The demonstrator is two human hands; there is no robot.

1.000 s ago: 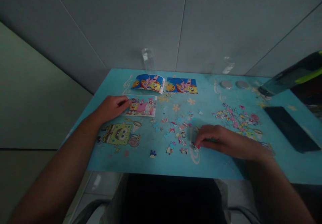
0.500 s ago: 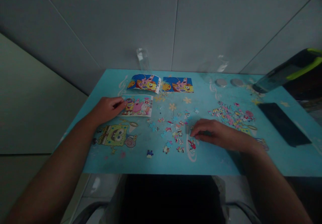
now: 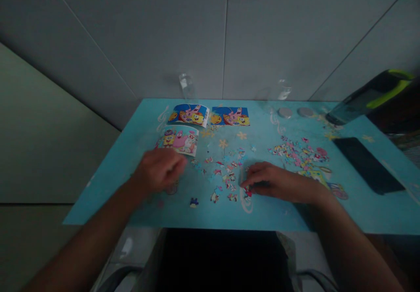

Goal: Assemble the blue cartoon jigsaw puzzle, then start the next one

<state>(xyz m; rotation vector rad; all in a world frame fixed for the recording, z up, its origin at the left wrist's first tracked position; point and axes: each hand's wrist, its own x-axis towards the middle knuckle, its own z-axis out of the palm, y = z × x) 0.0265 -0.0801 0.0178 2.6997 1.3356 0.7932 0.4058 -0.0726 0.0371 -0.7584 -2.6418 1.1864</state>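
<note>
My left hand hangs over the table just in front of a curled picture card with pink and yellow cartoon figures. Its fingers are bent and smeared by motion, so I cannot see whether anything is in them. At the right edge of a loose cluster of puzzle pieces, my right hand has its fingertips drawn together on a small red puzzle piece, which they partly cover. A dark blue puzzle piece lies apart, nearer the front edge.
Two blue cartoon cards, one curled and one flat, lie at the back. To the right are a second puzzle-piece pile, a dark flat slab, two round lids and a tilted bottle. A clear jar stands near the wall.
My left hand has left the curled cartoon card and moved right and toward me. My right hand has come down slightly onto the red piece. The view has tilted up a little.
</note>
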